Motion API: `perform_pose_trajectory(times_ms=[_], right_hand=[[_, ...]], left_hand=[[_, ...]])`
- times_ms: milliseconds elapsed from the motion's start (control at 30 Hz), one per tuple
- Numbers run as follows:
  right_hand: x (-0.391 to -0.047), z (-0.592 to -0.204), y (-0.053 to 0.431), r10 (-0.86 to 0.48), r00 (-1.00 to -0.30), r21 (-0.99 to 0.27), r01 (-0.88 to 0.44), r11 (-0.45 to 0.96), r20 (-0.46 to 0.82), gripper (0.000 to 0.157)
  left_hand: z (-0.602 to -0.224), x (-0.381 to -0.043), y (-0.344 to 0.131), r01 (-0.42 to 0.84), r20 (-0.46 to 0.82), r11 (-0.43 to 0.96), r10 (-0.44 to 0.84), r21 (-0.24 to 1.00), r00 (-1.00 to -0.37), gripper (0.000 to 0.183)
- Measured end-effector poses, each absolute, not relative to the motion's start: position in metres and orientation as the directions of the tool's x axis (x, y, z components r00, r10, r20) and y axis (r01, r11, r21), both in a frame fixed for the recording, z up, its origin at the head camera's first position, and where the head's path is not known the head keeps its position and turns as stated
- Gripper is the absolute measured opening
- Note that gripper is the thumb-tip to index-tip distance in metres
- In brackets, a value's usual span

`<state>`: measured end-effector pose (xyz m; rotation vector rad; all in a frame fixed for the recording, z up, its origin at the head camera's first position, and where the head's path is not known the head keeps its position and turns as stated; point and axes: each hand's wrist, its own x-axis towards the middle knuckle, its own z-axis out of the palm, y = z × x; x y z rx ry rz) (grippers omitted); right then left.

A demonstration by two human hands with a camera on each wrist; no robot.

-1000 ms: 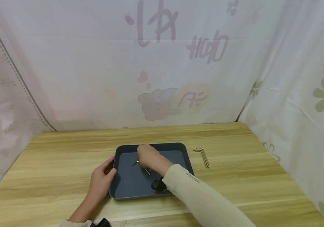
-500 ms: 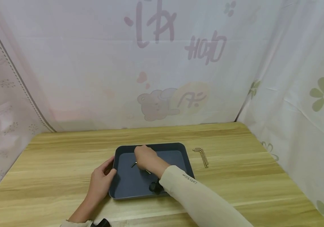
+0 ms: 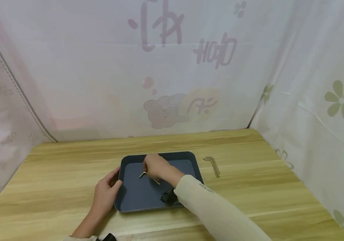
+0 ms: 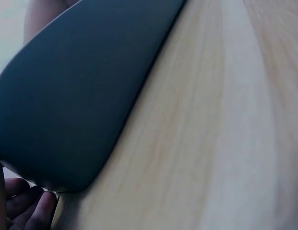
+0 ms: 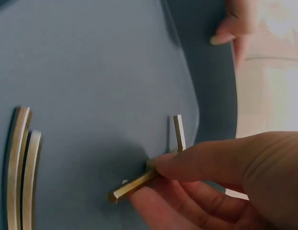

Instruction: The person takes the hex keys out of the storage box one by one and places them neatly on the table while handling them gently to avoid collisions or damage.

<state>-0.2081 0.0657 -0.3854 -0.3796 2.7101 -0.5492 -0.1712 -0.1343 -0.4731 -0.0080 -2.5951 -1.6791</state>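
Note:
A dark blue-grey rectangular tray (image 3: 142, 197) lies on the wooden table. At its left side my left hand (image 3: 105, 190) grips the wall, thumb over the rim and fingers outside. My right hand (image 3: 158, 168) reaches down inside the tray and pinches a brass-coloured hex key (image 5: 134, 186) between thumb and fingers. The short end (image 5: 179, 132) of a hex key stands out beyond the thumb. Two more brass hex keys (image 5: 19, 167) lie side by side on the tray floor in the right wrist view; in the head view the right hand and forearm hide them.
Several brass L-shaped hex keys (image 3: 213, 166) lie together on the table (image 3: 250, 187), right of the tray. A white patterned curtain (image 3: 99, 83) hangs behind and along both sides. A black wrist camera (image 3: 169, 196) overlaps the tray's near part.
The right hand shifts slightly left, then back a little, over the same spot in the tray; more of the hex key shows than half a second ago. The left hand keeps its grip.

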Motion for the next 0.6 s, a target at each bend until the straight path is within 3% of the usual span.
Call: perform_pose_trajectory(times_ms=[267,600], right_hand=[[-0.204,-0.374,0.099,-0.377,-0.906,-0.523,-0.230,0.821,-0.194,0.023],[-0.195,-0.366,0.148,-0.273,-0.956,-0.682,-0.130,0.719,-0.106,0.022]], left_hand=[[-0.474,-0.170,-0.136,0.040,0.057,0.405,-0.028,0.914,-0.998,0.051],[-0.476,-0.172,-0.134,0.060,0.077,0.402,-0.027,0.913,-0.997,0.050]])
